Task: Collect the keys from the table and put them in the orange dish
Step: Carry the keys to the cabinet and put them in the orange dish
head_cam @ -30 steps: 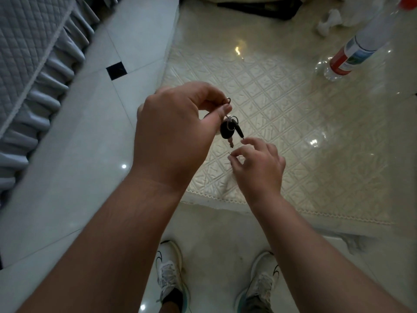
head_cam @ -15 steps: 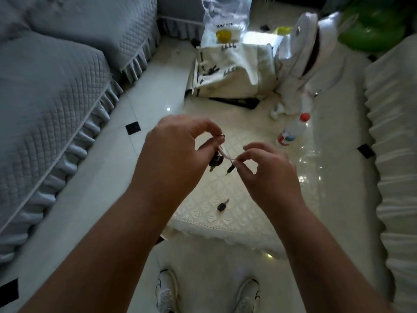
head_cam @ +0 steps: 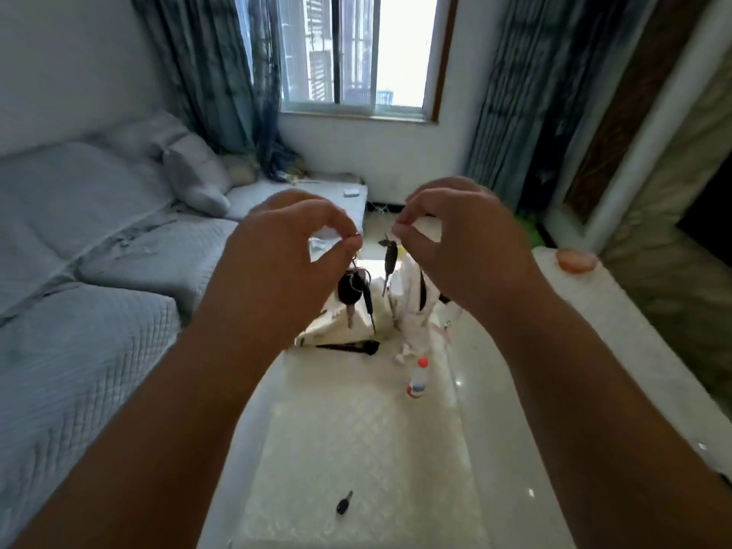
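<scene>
My left hand pinches a metal ring from which a bunch of black-headed keys hangs above the table. My right hand pinches a single black-headed key that dangles a little to the right of the bunch. Both hands are raised at chest height over the far half of the table. Another black-headed key lies on the white lace cloth near the table's front. An orange dish sits far right on a white covered surface.
A small bottle with a red cap stands on the glossy table. White bags and a black object crowd the far end. A grey quilted sofa runs along the left.
The view has tilted up from the table to the room. My hands have risen and moved apart; the right hand now holds one key separately from the bunch in my left.
</scene>
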{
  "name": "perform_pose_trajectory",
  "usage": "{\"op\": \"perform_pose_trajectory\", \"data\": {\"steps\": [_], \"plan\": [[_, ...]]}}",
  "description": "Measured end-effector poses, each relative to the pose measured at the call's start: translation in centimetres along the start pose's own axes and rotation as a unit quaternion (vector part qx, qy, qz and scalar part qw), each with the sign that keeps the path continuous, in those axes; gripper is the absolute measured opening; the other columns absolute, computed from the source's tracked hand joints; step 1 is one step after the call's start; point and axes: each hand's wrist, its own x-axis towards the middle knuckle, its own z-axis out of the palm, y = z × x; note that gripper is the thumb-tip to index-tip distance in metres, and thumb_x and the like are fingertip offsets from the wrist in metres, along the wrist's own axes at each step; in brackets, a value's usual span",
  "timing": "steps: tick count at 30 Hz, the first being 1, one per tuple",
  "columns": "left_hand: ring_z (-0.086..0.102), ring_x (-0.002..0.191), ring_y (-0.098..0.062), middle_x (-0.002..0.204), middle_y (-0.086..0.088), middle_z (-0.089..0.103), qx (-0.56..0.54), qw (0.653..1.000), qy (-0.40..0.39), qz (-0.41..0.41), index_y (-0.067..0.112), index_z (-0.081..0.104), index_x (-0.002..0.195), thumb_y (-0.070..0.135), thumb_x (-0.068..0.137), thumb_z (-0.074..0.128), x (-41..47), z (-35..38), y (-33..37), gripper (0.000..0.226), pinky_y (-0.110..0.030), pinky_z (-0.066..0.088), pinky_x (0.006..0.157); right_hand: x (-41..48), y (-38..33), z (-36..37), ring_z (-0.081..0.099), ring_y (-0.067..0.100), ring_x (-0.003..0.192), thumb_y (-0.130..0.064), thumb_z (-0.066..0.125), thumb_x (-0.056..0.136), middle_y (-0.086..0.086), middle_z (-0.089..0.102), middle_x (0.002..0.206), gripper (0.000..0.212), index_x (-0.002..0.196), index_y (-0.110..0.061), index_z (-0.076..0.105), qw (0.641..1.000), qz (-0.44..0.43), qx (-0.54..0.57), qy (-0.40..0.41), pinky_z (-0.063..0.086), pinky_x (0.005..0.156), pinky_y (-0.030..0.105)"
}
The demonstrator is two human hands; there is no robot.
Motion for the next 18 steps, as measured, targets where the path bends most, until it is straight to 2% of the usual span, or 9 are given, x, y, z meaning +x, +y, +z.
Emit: {"op": "perform_pose_trajectory", "data": {"steps": [3,6,11,14,18], "plan": [[0.053,0.100,0.001,0.105,0.016,0.063,-0.029,0.999,0.026,0.024,0.033,0.067,0.086,0.033,0.083,0.068,1.5,-2.7,2.9,0.003,-0.020,0.039,0.088,1.3,-1.6,-4.7,0.055,0.012,0.104,-0.039,0.067,0.084,-0.016,0.061,0.107,0.006,0.087,-0.034,0.069,1.000,-0.012,0.001,0.017,0.046,0.092,0.043],[0.049,0.097,0.009,0.104,0.019,0.062,-0.032,0.998,0.032,0.049,0.032,0.067,0.089,0.034,0.083,0.067,2.6,-4.4,5.1,0.006,-0.002,0.028,0.086,1.6,-2.6,-8.0,0.056,0.008,0.100,-0.040,0.067,0.083,-0.018,0.061,0.104,0.007,0.087,-0.034,0.069,0.998,-0.020,-0.015,0.050,0.047,0.089,0.041],[0.049,0.100,0.006,0.106,0.021,0.061,-0.051,0.994,0.027,0.090,0.034,0.067,0.089,0.039,0.083,0.064,3.6,-6.3,6.4,0.008,-0.004,0.026,0.085,0.6,-4.0,-11.3,0.057,0.006,0.097,-0.036,0.068,0.083,-0.019,0.061,0.103,0.004,0.084,-0.032,0.070,0.996,0.001,-0.035,0.082,0.050,0.086,0.037],[0.048,0.104,0.012,0.104,0.027,0.059,-0.079,0.991,0.016,0.106,0.036,0.067,0.085,0.036,0.082,0.067,3.4,-6.7,6.0,0.003,0.000,0.025,0.084,-0.4,-4.8,-12.4,0.055,0.004,0.100,-0.038,0.068,0.083,-0.020,0.060,0.106,0.004,0.084,-0.035,0.070,0.994,0.024,-0.064,0.090,0.050,0.086,0.037],[0.053,0.106,0.002,0.106,0.030,0.058,-0.094,0.989,-0.026,0.114,0.040,0.066,0.082,0.038,0.081,0.069,2.7,-7.1,4.4,0.004,-0.011,0.034,0.085,-2.0,-6.5,-12.9,0.054,0.000,0.099,-0.041,0.066,0.083,-0.024,0.057,0.105,0.007,0.086,-0.036,0.069,0.990,0.067,-0.077,0.098,0.050,0.085,0.034]]}}
